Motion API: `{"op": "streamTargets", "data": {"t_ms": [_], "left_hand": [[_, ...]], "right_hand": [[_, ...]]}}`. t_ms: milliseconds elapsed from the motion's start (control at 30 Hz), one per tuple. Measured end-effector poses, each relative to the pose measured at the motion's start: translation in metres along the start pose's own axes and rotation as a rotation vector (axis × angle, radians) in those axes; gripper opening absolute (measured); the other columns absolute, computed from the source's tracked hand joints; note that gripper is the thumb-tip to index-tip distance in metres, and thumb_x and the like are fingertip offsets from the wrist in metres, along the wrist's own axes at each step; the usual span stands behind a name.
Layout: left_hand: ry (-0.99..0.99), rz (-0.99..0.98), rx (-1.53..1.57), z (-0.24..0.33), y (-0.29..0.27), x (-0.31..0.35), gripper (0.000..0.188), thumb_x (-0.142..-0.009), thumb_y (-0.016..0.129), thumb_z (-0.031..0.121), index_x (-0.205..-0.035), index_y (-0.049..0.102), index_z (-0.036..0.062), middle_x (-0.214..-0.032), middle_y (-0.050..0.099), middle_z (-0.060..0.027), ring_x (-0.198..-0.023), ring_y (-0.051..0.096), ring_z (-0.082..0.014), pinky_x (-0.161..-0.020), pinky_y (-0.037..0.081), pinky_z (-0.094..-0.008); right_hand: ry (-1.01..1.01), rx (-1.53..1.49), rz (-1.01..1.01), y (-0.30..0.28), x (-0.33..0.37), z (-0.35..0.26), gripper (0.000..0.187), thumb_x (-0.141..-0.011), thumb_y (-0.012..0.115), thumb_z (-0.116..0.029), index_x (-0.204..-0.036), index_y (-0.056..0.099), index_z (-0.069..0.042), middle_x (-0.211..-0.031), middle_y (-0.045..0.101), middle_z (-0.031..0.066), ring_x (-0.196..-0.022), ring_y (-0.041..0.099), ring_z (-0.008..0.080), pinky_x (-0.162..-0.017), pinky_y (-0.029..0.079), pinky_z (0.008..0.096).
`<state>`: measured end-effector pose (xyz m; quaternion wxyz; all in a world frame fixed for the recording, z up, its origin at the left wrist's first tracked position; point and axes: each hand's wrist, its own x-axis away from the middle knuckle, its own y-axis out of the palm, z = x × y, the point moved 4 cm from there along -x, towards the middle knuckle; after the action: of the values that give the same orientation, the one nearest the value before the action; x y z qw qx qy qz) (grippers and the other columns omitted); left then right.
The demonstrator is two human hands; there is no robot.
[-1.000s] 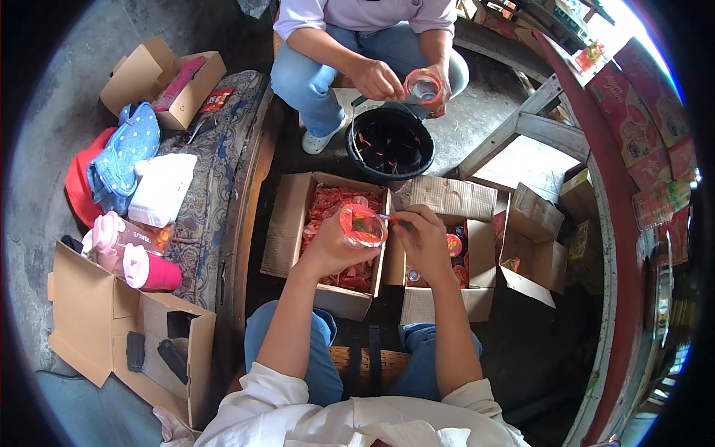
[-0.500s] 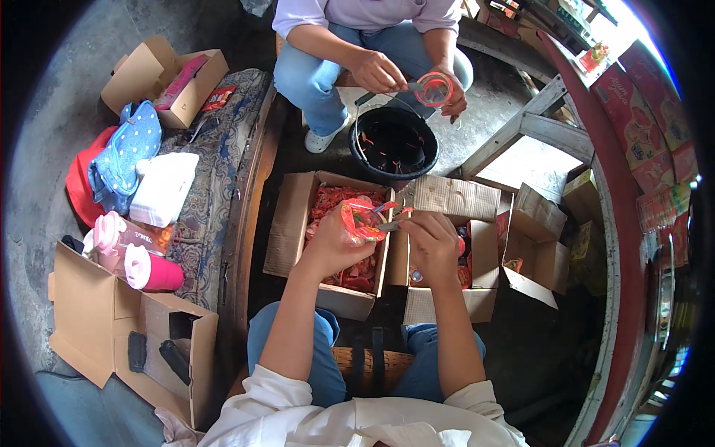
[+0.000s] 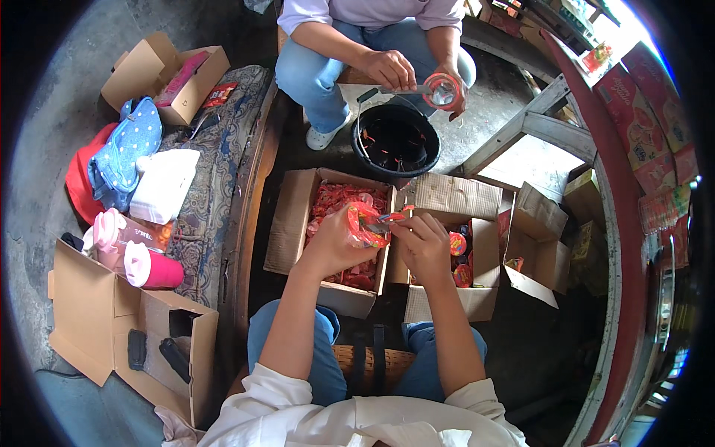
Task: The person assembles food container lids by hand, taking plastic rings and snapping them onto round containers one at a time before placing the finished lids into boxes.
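My left hand (image 3: 333, 244) is wrapped round a small plastic cup (image 3: 357, 232) with red printing, its mouth tilted to the right. Pinched in the fingers of my right hand (image 3: 424, 247) is a small knife (image 3: 382, 226), its blade at the cup's mouth. A strip of red film sticks out by the right fingertips. Below the left hand lies an open cardboard box (image 3: 350, 302) full of red plastic scraps. Right of it, partly hidden by my right hand, another box (image 3: 450, 307) contains red-lidded cups (image 3: 462, 276).
Opposite, a person holds a clear cup (image 3: 445, 91) and a blade above a black bucket (image 3: 396, 175) with red bits in it. A small open box (image 3: 532, 279) stands right. Cartons, a pink tumbler (image 3: 160, 270) and bags lie left. A red-edged wooden frame (image 3: 618, 208) bounds the right.
The cup in my left hand has turned its mouth to the right, and the knife blade has moved into it. The other person's blade has gone into their cup.
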<state>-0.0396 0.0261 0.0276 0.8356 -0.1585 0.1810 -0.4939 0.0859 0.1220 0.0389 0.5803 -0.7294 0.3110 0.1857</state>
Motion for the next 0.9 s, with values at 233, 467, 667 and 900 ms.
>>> {"op": "streamTargets", "data": {"t_ms": [233,467,667,900], "left_hand": [[-0.001,-0.071,0.060,-0.005,0.003,0.001,0.038,-0.061,0.074,0.017,-0.092,0.056,0.0029,-0.086,0.062,-0.0129,-0.082,0.062,-0.0269,-0.074,0.047,-0.0350],[-0.015,-0.162,0.244,-0.017,0.010,0.003,0.037,-0.062,0.073,0.017,-0.093,0.058,0.0025,-0.085,0.064,-0.0102,-0.080,0.062,-0.0199,-0.074,0.047,-0.0318],[-0.084,-0.243,0.444,-0.018,0.013,0.005,0.035,-0.064,0.071,0.012,-0.096,0.060,0.0038,-0.086,0.063,-0.0042,-0.079,0.059,-0.0125,-0.074,0.047,-0.0288],[-0.148,-0.271,0.503,-0.008,0.010,0.003,0.036,-0.065,0.071,0.010,-0.099,0.060,0.0054,-0.091,0.062,-0.0023,-0.084,0.057,-0.0098,-0.078,0.046,-0.0273]], "right_hand": [[-0.020,-0.017,-0.004,0.004,0.002,-0.003,0.019,-0.061,0.064,-0.003,-0.079,0.065,-0.008,-0.076,0.057,0.0007,-0.070,0.055,0.0181,-0.061,0.046,0.0315],[-0.004,-0.121,0.039,0.003,0.002,-0.001,0.017,-0.061,0.066,-0.001,-0.076,0.065,-0.007,-0.075,0.059,0.0018,-0.067,0.056,0.0184,-0.058,0.047,0.0308],[0.086,-0.314,0.041,0.002,0.005,0.007,0.022,-0.063,0.064,0.009,-0.080,0.066,-0.006,-0.077,0.062,0.0051,-0.064,0.056,0.0202,-0.058,0.046,0.0297],[0.437,-0.670,0.030,0.006,0.007,0.024,0.021,-0.069,0.064,0.009,-0.085,0.066,-0.004,-0.077,0.064,0.0070,-0.068,0.062,0.0154,-0.061,0.049,0.0268]]}}
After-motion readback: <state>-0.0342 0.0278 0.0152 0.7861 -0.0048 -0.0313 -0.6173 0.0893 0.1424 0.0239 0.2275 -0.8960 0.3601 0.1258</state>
